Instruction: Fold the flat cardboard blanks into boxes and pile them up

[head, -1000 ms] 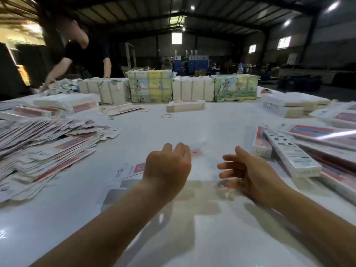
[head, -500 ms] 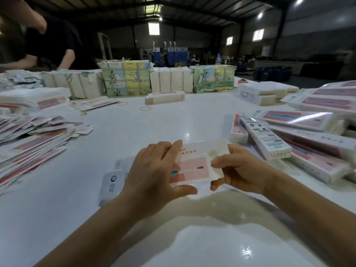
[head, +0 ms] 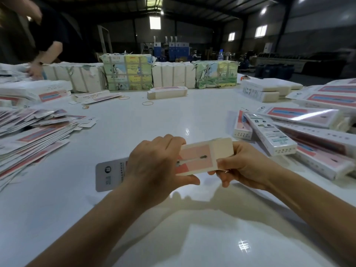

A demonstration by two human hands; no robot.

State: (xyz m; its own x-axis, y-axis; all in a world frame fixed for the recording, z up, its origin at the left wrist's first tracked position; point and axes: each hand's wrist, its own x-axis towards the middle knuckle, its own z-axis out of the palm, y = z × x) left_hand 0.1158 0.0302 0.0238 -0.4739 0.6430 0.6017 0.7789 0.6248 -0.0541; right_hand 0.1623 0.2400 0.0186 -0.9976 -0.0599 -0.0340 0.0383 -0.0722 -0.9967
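Observation:
A long pink-and-white cardboard blank (head: 196,158) is held just above the white table (head: 154,122), partly opened into a box shape at its right end. My left hand (head: 154,170) grips its middle, fingers over the top and thumb underneath. My right hand (head: 244,166) holds the right end from below and behind. The blank's white hanger tab (head: 109,174) sticks out left of my left hand. A sprawling heap of flat blanks (head: 32,135) lies on the left. Folded boxes (head: 308,135) are piled on the right.
Wrapped bundles (head: 127,74) stand in a row along the far edge. A lone folded box (head: 167,92) and rubber bands (head: 147,103) lie mid-table. Another person (head: 48,41) leans over the far left corner. More white stacks (head: 269,89) sit at the far right.
One second ago both hands were empty over the table. They have since taken up a blank, lifted it, and its right end has opened from flat into a box section.

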